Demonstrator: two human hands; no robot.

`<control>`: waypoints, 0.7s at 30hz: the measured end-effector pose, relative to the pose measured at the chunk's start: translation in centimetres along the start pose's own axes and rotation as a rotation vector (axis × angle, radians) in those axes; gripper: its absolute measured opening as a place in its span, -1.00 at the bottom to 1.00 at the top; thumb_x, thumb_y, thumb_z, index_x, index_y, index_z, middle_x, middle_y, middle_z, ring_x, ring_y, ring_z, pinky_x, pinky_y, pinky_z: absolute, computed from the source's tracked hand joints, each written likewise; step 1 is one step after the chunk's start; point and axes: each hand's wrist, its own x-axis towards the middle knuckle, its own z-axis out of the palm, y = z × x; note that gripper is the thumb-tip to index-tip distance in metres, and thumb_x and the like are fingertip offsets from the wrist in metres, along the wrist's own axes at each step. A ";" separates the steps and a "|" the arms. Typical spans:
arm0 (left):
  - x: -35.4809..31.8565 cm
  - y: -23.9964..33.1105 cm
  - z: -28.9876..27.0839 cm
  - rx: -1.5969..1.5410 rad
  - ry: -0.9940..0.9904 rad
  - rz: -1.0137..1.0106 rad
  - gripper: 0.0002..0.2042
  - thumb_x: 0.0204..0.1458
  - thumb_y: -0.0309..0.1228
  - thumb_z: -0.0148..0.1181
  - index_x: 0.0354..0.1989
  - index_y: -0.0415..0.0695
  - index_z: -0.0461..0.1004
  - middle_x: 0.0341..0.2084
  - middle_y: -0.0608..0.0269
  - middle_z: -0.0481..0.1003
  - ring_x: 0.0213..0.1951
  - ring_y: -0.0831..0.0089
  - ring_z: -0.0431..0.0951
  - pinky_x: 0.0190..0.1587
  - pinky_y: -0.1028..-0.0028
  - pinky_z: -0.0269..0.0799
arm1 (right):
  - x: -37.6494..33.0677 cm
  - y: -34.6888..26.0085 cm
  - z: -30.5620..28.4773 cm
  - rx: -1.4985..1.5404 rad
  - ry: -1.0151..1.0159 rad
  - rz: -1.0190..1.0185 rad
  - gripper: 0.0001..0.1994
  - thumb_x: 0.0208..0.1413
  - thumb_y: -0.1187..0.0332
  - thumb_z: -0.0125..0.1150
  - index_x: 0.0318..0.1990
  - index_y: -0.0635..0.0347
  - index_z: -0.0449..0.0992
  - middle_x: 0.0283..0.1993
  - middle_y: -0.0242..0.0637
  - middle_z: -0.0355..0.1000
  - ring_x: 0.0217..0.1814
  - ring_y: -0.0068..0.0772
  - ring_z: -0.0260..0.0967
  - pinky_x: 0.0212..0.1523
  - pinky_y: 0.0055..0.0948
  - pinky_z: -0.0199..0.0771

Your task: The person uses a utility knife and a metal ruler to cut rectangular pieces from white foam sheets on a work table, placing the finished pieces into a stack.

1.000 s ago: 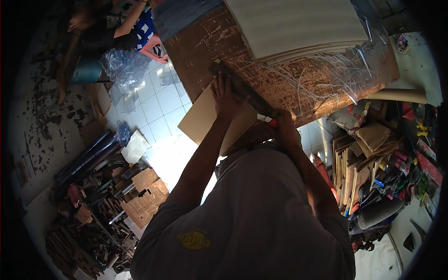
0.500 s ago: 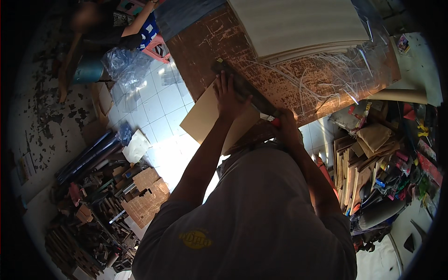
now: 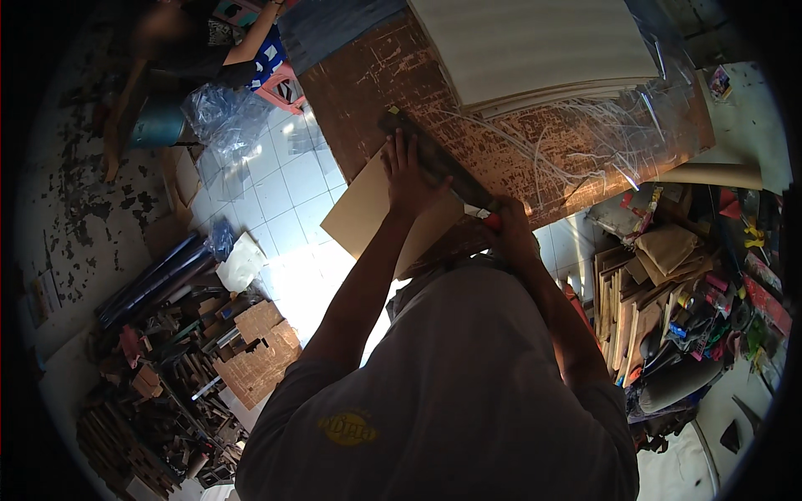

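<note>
My left hand [image 3: 411, 182] lies with fingers spread on a tan board [image 3: 359, 213], its fingertips reaching onto a long dark bar [image 3: 455, 167]. The bar runs slantwise along the board's far right edge, flat on the brown worktable [image 3: 359, 92]. At the bar's near end, my right hand [image 3: 516, 234] is closed around a small tool with a red part [image 3: 493, 222]. Its working end is too small and dark to make out. One corner of the board sticks out past the table's left edge.
A stack of pale sheets [image 3: 543, 50] lies on the far table, with thin clear strips [image 3: 568, 150] beside it. Cardboard pieces [image 3: 626, 301] stand at right. Wood scraps [image 3: 150, 434] pile up at lower left. Another person's arm [image 3: 255, 37] shows at upper left.
My right hand and the red tool have shifted very slightly toward my body. My left hand, the bar and the board stay in place.
</note>
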 end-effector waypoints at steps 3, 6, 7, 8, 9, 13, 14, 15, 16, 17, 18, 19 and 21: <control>-0.1 0.1 -0.6 0.013 -0.039 0.001 0.28 -0.24 0.27 0.52 0.58 -0.17 -0.05 0.61 -0.13 -0.22 0.62 -0.10 -0.33 0.58 -0.19 -0.30 | 1.0 -1.6 -1.9 -0.031 0.063 0.015 -0.44 0.10 0.21 0.51 0.14 0.28 0.39 0.22 0.13 0.37 0.26 0.20 0.38 0.20 0.02 0.47; 0.1 0.7 -1.2 0.021 -0.094 -0.022 0.35 -0.28 0.32 0.52 0.59 -0.19 -0.10 0.61 -0.13 -0.26 0.63 -0.08 -0.34 0.58 -0.19 -0.30 | 3.3 -3.7 -5.1 0.048 -0.204 0.372 -0.54 0.32 0.10 0.28 0.09 0.28 0.32 0.11 0.23 0.39 0.13 0.30 0.42 0.09 0.13 0.47; 0.1 0.7 -1.4 0.021 -0.087 -0.031 0.35 -0.28 0.32 0.52 0.59 -0.19 -0.10 0.61 -0.13 -0.26 0.63 -0.08 -0.34 0.58 -0.19 -0.30 | 4.7 -4.1 -5.5 0.093 -0.271 0.434 -0.57 0.35 0.09 0.22 0.06 0.27 0.31 0.08 0.25 0.41 0.10 0.31 0.45 0.05 0.14 0.47; 0.1 0.6 -1.5 0.026 -0.096 -0.017 0.36 -0.28 0.34 0.51 0.60 -0.20 -0.12 0.61 -0.13 -0.27 0.63 -0.07 -0.35 0.58 -0.19 -0.31 | 6.1 -4.4 -5.5 0.137 -0.337 0.496 -0.60 0.38 0.08 0.16 0.03 0.27 0.30 0.05 0.28 0.43 0.08 0.33 0.47 0.02 0.16 0.47; 0.2 0.6 -1.7 0.033 -0.106 -0.002 0.38 -0.28 0.36 0.50 0.60 -0.22 -0.14 0.61 -0.14 -0.29 0.63 -0.06 -0.35 0.58 -0.19 -0.31 | 7.2 -4.8 -5.2 0.136 -0.341 0.487 -0.60 0.38 0.08 0.16 0.03 0.27 0.30 0.05 0.28 0.43 0.08 0.33 0.47 0.02 0.16 0.47; 0.7 0.9 -1.9 0.062 -0.166 -0.063 0.41 -0.28 0.45 0.42 0.61 -0.23 -0.18 0.62 -0.15 -0.30 0.63 -0.03 -0.36 0.58 -0.18 -0.32 | 11.7 -3.5 0.0 0.144 -0.169 0.185 -0.61 0.42 0.09 0.11 0.08 0.27 0.38 -0.14 0.27 0.53 -0.03 0.36 0.53 -0.07 0.16 0.50; 0.7 0.7 -1.7 0.159 -0.191 -0.064 0.42 -0.27 0.47 0.39 0.61 -0.22 -0.21 0.62 -0.17 -0.32 0.63 -0.02 -0.38 0.57 -0.22 -0.34 | 12.9 -2.8 1.9 0.131 -0.029 -0.037 -0.60 0.43 0.07 0.09 0.12 0.26 0.42 -0.21 0.24 0.57 -0.11 0.36 0.56 -0.12 0.16 0.52; 0.5 0.4 -1.5 0.252 -0.221 -0.067 0.43 -0.26 0.50 0.37 0.62 -0.21 -0.23 0.62 -0.19 -0.35 0.64 -0.01 -0.41 0.55 -0.25 -0.36 | 14.4 -3.1 3.0 0.135 -0.047 -0.047 -0.60 0.43 0.07 0.09 0.12 0.26 0.42 -0.21 0.24 0.57 -0.11 0.36 0.56 -0.12 0.16 0.52; 0.7 0.7 -1.3 0.250 -0.220 -0.076 0.43 -0.26 0.50 0.37 0.62 -0.21 -0.23 0.62 -0.19 -0.35 0.64 -0.01 -0.41 0.55 -0.25 -0.36 | 15.9 -3.7 3.7 0.089 -0.098 -0.036 -0.60 0.45 0.08 0.04 0.11 0.28 0.44 -0.21 0.23 0.56 -0.11 0.35 0.56 -0.09 0.16 0.55; 0.9 0.8 -1.3 0.286 -0.263 -0.087 0.42 -0.24 0.51 0.34 0.63 -0.19 -0.24 0.62 -0.20 -0.36 0.64 -0.02 -0.42 0.55 -0.26 -0.35 | 17.2 -4.3 4.4 0.044 -0.151 -0.027 -0.59 0.46 0.08 -0.01 0.11 0.30 0.46 -0.21 0.22 0.56 -0.11 0.33 0.56 -0.07 0.17 0.57; 1.1 1.0 -1.2 0.320 -0.304 -0.094 0.41 -0.22 0.52 0.32 0.63 -0.18 -0.26 0.62 -0.21 -0.38 0.63 -0.04 -0.42 0.54 -0.28 -0.33 | 18.2 -5.0 4.7 0.043 -0.158 -0.032 -0.59 0.46 0.08 -0.01 0.11 0.30 0.46 -0.21 0.22 0.56 -0.11 0.33 0.56 -0.07 0.17 0.57; 1.0 0.9 -1.3 0.320 -0.301 -0.111 0.41 -0.22 0.52 0.32 0.63 -0.18 -0.26 0.62 -0.21 -0.38 0.63 -0.04 -0.42 0.54 -0.28 -0.33 | 19.3 -6.0 5.0 -0.023 -0.232 0.055 -0.59 0.47 0.09 -0.06 0.09 0.31 0.46 -0.25 0.19 0.55 -0.13 0.32 0.56 -0.04 0.17 0.58; 1.1 1.4 -1.4 0.324 -0.302 -0.108 0.40 -0.27 0.50 0.35 0.63 -0.14 -0.20 0.61 -0.25 -0.32 0.64 -0.02 -0.38 0.52 -0.34 -0.30 | 21.1 -5.1 5.8 -0.095 -0.296 0.147 -0.59 0.48 0.10 -0.11 0.08 0.31 0.47 -0.29 0.16 0.55 -0.15 0.30 0.56 -0.02 0.17 0.59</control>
